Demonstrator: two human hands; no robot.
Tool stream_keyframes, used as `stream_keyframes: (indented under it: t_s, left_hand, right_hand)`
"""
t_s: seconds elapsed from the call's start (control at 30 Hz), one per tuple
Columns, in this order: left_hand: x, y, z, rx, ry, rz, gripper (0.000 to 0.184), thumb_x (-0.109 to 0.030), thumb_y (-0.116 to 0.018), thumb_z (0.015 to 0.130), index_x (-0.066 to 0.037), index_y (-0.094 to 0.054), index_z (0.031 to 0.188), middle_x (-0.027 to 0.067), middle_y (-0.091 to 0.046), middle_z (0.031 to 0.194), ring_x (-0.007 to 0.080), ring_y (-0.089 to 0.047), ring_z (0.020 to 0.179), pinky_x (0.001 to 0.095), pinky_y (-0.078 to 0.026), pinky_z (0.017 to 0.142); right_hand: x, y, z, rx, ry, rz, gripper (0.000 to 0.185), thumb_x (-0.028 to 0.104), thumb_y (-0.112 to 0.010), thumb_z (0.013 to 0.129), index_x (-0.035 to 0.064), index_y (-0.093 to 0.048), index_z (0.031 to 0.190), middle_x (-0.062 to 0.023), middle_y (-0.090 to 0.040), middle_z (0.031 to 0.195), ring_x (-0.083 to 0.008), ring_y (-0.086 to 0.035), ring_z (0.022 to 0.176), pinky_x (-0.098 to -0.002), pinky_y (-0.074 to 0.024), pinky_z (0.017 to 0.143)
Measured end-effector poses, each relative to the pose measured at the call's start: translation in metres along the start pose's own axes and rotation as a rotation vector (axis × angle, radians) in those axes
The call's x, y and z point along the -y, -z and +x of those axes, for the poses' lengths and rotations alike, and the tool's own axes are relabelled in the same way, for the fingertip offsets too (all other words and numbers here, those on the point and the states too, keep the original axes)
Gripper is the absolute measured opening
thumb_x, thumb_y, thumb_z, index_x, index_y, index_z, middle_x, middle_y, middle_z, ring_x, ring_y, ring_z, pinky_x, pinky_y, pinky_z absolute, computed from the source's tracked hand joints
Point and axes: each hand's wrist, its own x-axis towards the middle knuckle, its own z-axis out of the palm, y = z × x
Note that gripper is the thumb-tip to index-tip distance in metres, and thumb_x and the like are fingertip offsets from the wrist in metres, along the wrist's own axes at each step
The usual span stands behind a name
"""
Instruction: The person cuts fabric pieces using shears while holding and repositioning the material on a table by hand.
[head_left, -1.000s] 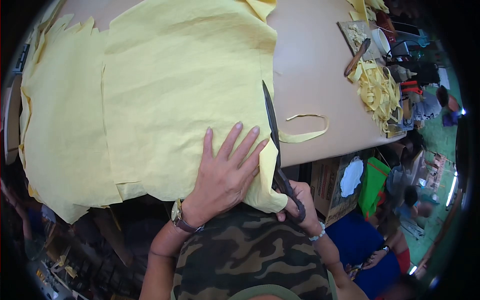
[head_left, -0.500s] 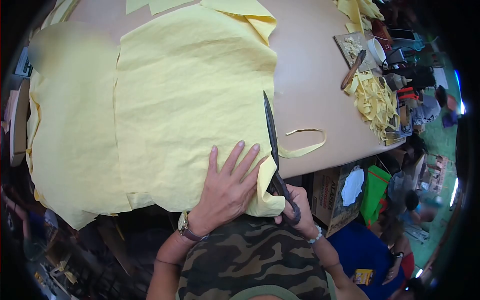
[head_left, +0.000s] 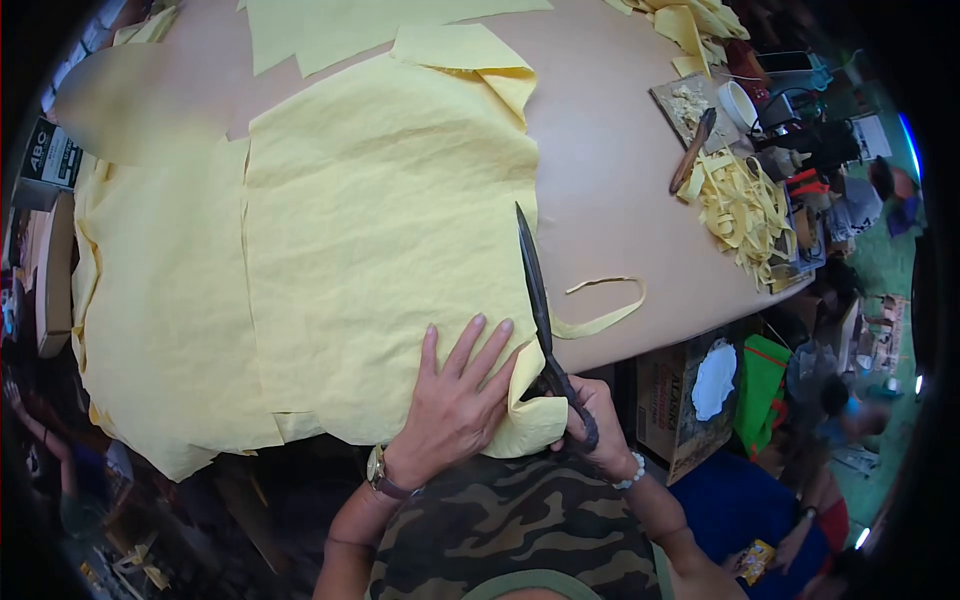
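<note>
A large yellow cloth [head_left: 380, 230] lies spread over the table, slightly creased, with a seam-like line down its left part. My left hand [head_left: 452, 405] rests flat on it near the front edge, fingers spread. Between the two hands, the cloth's corner is folded up. My right hand [head_left: 603, 425] grips large dark scissors [head_left: 535, 290] by the handles. Their long blades point away from me along the cloth's right edge; whether they are parted is hard to see. A narrow curled yellow strip [head_left: 608, 322] lies just right of the scissors.
Yellow scraps [head_left: 742, 215] are heaped at the table's right edge, beside a wooden-handled tool [head_left: 692, 155], a small board [head_left: 690, 108] and a white bowl [head_left: 738, 105]. More yellow cloth [head_left: 350, 25] lies at the back. Below the table stands a cardboard box [head_left: 655, 400]; another person's hand [head_left: 795, 545] is nearby.
The whole view has shifted a little, so the table and cloth sit lower. My hands and the scissors keep nearly the same places on the cloth.
</note>
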Motion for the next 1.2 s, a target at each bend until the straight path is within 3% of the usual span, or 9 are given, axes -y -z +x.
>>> stream_keyframes:
  t_s: [0.53,0.63,0.93,1.03,1.2]
  left_hand:
    - [0.003,0.000,-0.007,-0.004,0.000,-0.021,0.045,-0.018,-0.060,0.073,-0.007,-0.052,0.116,0.0083,-0.037,0.135,0.0282,-0.032,0.125,0.0586,-0.020,0.098]
    - [0.004,-0.003,-0.009,-0.003,0.008,-0.052,0.046,-0.015,-0.056,0.071,-0.011,-0.051,0.117,0.0087,-0.036,0.136,0.0300,-0.031,0.126,0.0581,-0.015,0.100]
    - [0.007,-0.003,-0.012,-0.007,0.002,-0.058,0.048,-0.018,-0.059,0.071,-0.012,-0.051,0.117,0.0083,-0.036,0.135,0.0301,-0.032,0.125,0.0580,-0.014,0.101]
    - [0.005,0.000,-0.012,0.003,-0.001,-0.021,0.049,-0.019,-0.063,0.071,-0.009,-0.051,0.118,0.0077,-0.037,0.135,0.0280,-0.032,0.125,0.0578,-0.019,0.098]
    - [0.008,-0.002,-0.015,-0.004,0.000,-0.085,0.044,-0.019,-0.059,0.072,-0.013,-0.053,0.115,0.0083,-0.036,0.135,0.0303,-0.032,0.125,0.0578,-0.014,0.101]
  right_hand:
    - [0.000,0.001,0.001,0.035,0.000,0.011,0.014,0.013,-0.057,0.083,-0.0018,-0.057,0.083,-0.0001,-0.055,0.063,-0.0038,-0.048,0.046,-0.0161,-0.0384,0.043]
    - [-0.001,0.001,0.001,0.036,-0.007,0.017,0.015,0.013,-0.057,0.084,-0.0016,-0.057,0.083,-0.0003,-0.055,0.063,-0.0040,-0.048,0.046,-0.0161,-0.0382,0.043]
    - [0.003,0.000,0.005,0.059,0.046,0.038,0.019,0.017,-0.057,0.085,-0.0011,-0.055,0.079,-0.0008,-0.054,0.062,-0.0043,-0.048,0.047,-0.0169,-0.0378,0.043]
    - [0.002,0.000,0.004,0.037,0.017,0.026,0.019,0.017,-0.057,0.085,-0.0007,-0.055,0.078,-0.0007,-0.053,0.061,-0.0045,-0.047,0.046,-0.0170,-0.0372,0.043]
    - [0.006,0.000,0.006,0.044,0.067,0.030,0.020,0.017,-0.060,0.083,0.0001,-0.054,0.075,-0.0003,-0.051,0.058,-0.0043,-0.046,0.044,-0.0176,-0.0358,0.042]
